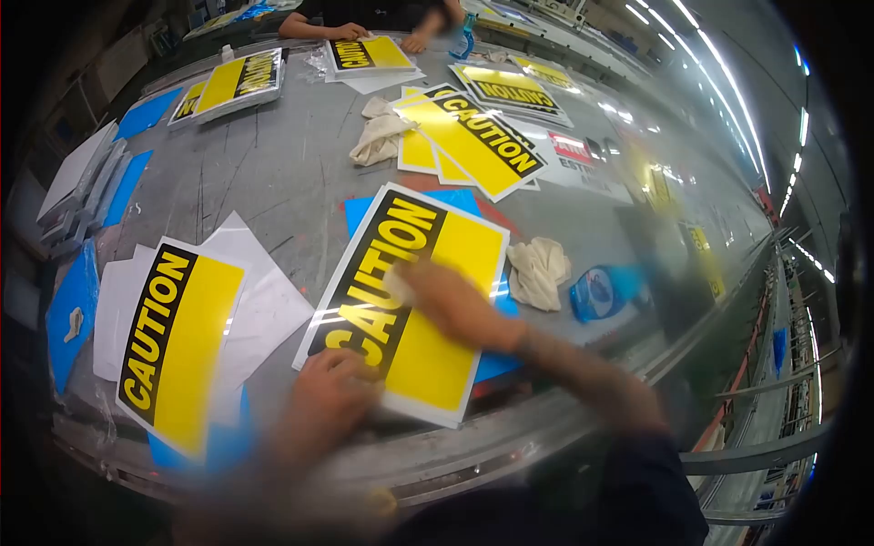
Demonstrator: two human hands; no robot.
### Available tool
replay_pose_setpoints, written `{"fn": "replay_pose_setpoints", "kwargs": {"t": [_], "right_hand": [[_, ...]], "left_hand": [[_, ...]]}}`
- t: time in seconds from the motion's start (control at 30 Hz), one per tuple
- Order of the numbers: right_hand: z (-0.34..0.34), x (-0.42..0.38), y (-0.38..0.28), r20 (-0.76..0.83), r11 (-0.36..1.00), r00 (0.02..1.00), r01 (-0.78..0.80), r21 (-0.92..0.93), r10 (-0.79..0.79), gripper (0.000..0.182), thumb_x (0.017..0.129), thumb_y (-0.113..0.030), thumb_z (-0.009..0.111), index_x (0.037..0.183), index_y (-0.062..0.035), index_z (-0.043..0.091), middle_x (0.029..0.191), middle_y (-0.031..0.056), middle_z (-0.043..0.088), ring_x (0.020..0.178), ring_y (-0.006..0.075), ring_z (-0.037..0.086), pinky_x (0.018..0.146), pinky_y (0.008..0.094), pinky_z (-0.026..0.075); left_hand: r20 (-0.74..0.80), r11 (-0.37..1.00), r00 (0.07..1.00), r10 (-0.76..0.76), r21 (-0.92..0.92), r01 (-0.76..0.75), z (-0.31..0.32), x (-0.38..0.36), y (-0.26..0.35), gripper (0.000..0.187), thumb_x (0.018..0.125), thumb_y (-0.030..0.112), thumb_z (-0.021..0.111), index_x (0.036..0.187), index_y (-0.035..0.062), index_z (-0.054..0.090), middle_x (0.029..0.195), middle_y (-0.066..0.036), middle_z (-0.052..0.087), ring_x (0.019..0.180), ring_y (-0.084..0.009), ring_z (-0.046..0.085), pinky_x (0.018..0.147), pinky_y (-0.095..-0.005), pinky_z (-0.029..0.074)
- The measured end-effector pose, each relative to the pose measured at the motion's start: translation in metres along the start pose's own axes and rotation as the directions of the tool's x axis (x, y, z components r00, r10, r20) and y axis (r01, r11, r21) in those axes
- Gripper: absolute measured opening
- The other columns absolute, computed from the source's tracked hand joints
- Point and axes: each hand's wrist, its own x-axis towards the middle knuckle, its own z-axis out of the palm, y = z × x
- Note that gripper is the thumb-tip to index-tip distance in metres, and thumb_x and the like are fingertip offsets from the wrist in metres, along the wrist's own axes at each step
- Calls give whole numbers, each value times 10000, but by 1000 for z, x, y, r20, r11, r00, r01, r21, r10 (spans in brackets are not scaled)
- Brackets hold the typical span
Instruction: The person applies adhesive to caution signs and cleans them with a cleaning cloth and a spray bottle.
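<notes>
A yellow and black caution sign [446,341] lies on top of a small stack of sheets in front of me. My left hand [332,396] is at its lower left edge, with fingers curled onto the sign. Across the sign's middle reaches my right hand [451,305], smeared by motion. Its fingers are bent together over the black band, with a small pale patch at their tips that I cannot make out. A second caution sign [196,350] rests on white sheets [264,309] to the left. Just right of the stack sits a crumpled cream cloth [539,273].
A blue bottle [605,291] lies near the right edge of the grey table [300,155]. More caution signs [482,141] and another cloth [378,132] are further back. Across the table, a person's hands [348,32] touch a sign. White panels [77,173] stand at left.
</notes>
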Motion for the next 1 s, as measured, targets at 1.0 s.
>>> {"fn": "replay_pose_setpoints", "kwargs": {"t": [1.0], "right_hand": [[-21,9,-76,8,929,984,166,330,-178,565,942,24,713,1491,-85,637,1472,167,653,1404,351,614,1195,477,471]], "left_hand": [[205,957,945,256,-190,-218,7,-13,29,515,1002,188,790,1468,25,641,1530,-149,634,1484,-356,557,1272,-519,440]]}}
